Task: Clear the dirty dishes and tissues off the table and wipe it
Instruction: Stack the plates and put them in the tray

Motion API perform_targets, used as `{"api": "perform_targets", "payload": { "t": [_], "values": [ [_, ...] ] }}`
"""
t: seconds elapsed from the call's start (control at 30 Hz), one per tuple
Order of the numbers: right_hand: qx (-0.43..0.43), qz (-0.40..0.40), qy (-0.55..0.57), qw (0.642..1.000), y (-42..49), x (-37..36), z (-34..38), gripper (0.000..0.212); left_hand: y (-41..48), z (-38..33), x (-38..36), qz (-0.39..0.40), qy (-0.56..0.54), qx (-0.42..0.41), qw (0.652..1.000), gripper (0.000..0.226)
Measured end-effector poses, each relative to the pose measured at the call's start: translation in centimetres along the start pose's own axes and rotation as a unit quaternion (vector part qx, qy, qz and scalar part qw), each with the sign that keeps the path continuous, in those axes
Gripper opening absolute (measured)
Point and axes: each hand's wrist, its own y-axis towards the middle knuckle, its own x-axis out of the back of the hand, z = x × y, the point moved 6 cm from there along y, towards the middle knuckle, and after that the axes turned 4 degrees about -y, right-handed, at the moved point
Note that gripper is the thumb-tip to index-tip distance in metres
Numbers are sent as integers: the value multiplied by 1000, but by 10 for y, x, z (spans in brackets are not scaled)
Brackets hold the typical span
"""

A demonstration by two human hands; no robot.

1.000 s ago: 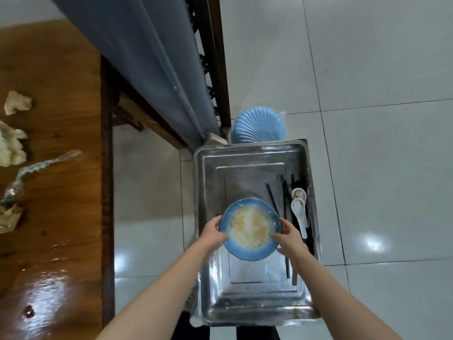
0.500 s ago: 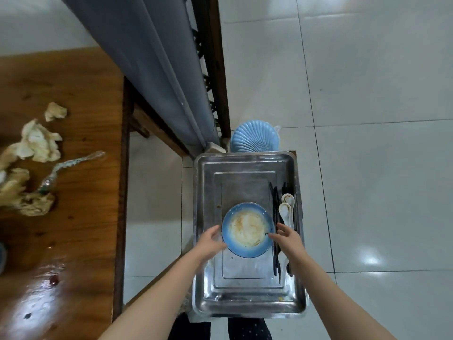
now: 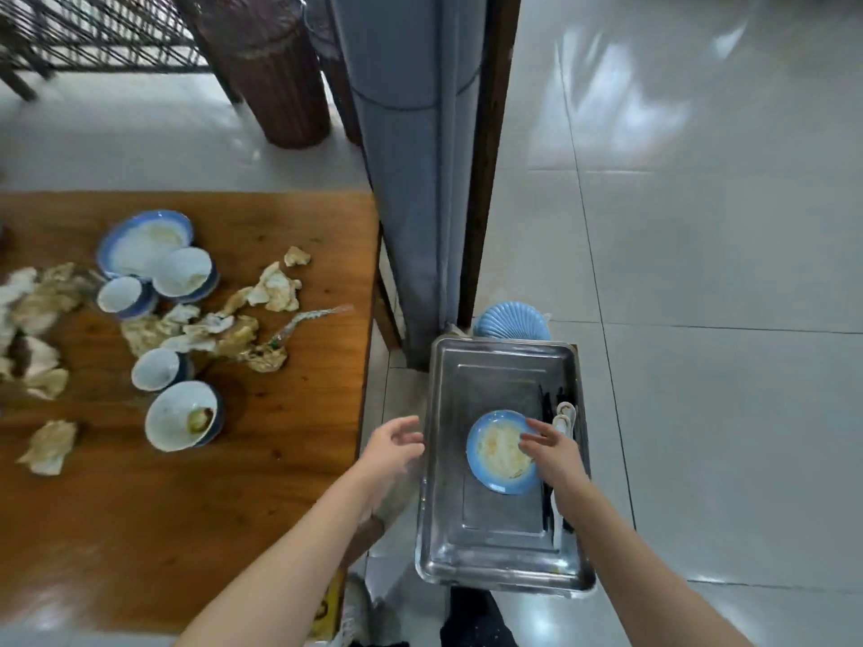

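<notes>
A dirty blue plate lies flat in the steel tray at the lower middle. My right hand hovers over the plate's right edge with fingers spread, holding nothing. My left hand is open beside the tray's left rim, clear of the plate. On the wooden table to the left stand a large blue plate, several blue-and-white bowls and many crumpled tissues. A twisted wrapper lies near the table's right edge.
Black chopsticks and white spoons lie along the tray's right side. A blue shell-shaped dish sits behind the tray. A grey curtain and wooden post stand between table and tray. Tiled floor spreads to the right.
Both hands have let go of the plate, which now rests in the tray. My left hand has drawn back to the left. The view has swung left, showing more of the table.
</notes>
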Motion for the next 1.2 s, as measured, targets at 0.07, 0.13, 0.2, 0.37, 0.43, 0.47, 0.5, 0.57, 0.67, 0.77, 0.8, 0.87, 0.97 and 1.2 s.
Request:
{"api": "perform_targets", "payload": {
  "t": [0.07, 0.13, 0.2, 0.37, 0.43, 0.47, 0.5, 0.57, 0.67, 0.77, 0.8, 0.87, 0.97, 1.2],
  "values": [
    [24, -4, -7, 1000, -20, -20, 11, 34, -19, -3, 23, 2, -19, -19, 1000, 52],
    [49, -5, -10, 999, -41, -43, 20, 37, -35, -4, 49, -5, -33, -41, 999, 51],
    [70, -5, -10, 997, -65, -69, 28, 40, -51, -1, 76, -3, -52, -49, 997, 50],
    [127, -2, -6, 992, -121, -134, 50, 40, -89, 3, 152, -6, -77, -76, 994, 48],
    [143, 4, -11, 990, -140, -158, 57, 39, -102, 5, 178, 1, -86, -83, 993, 48],
    [150, 6, -18, 989, -148, -168, 61, 39, -108, 5, 190, 0, -88, -87, 992, 48],
    [156, 7, -27, 987, -154, -178, 65, 39, -113, 5, 201, -4, -91, -93, 991, 47],
    [167, 7, -40, 985, -163, -193, 74, 39, -122, 3, 221, -13, -104, -105, 989, 45],
    [182, 13, -50, 982, -169, -211, 89, 37, -133, 0, 246, -24, -110, -117, 987, 42],
    [186, 25, -55, 981, -168, -224, 104, 37, -141, -5, 268, -50, -120, -120, 984, 42],
    [184, 32, -55, 981, -165, -229, 109, 37, -142, -7, 275, -62, -127, -121, 983, 43],
    [181, 45, -63, 980, -159, -238, 118, 37, -146, -8, 290, -83, -145, -121, 979, 42],
    [189, 64, -82, 976, -150, -259, 130, 37, -154, -3, 313, -118, -153, -127, 973, 38],
    [198, 112, -102, 968, -162, -342, 161, 33, -163, 16, 387, -162, -175, -136, 962, 37]
  ]
}}
